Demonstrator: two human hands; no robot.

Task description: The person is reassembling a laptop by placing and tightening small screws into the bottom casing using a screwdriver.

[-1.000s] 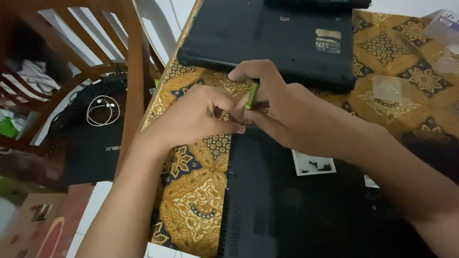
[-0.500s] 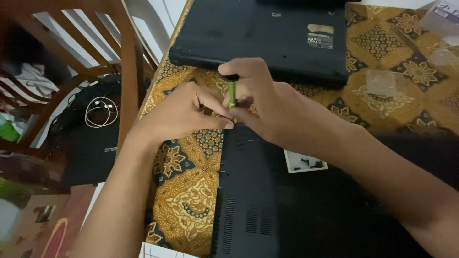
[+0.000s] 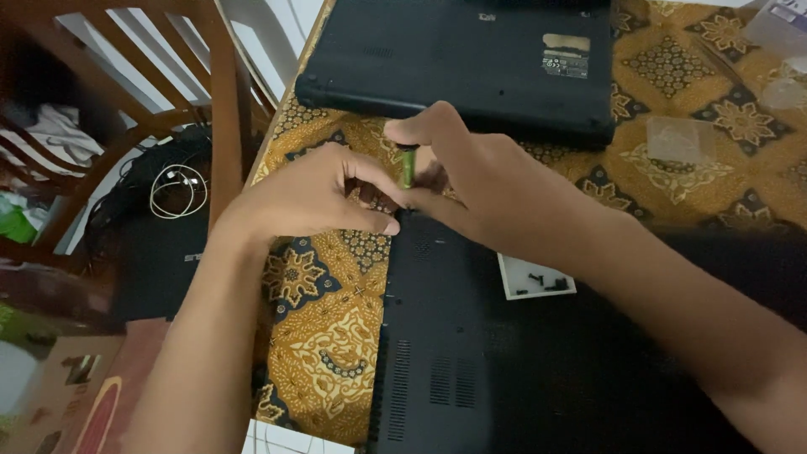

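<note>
The screwdriver (image 3: pixel 408 166) between the two hands has a green handle with a black top. The laptop (image 3: pixel 538 370) under it is matt black, and the second laptop (image 3: pixel 458 63) behind it is black too, with a small pale label. The tablecloth (image 3: pixel 324 336) is golden yellow and brown, with dark flower medallions and fine leaf ornaments in a batik pattern. The small tray (image 3: pixel 535 279) is white with black screws inside. The chair (image 3: pixel 223 109) is reddish brown wood. On it lies a black bag (image 3: pixel 155 244) with a white cable (image 3: pixel 178 189).
</note>
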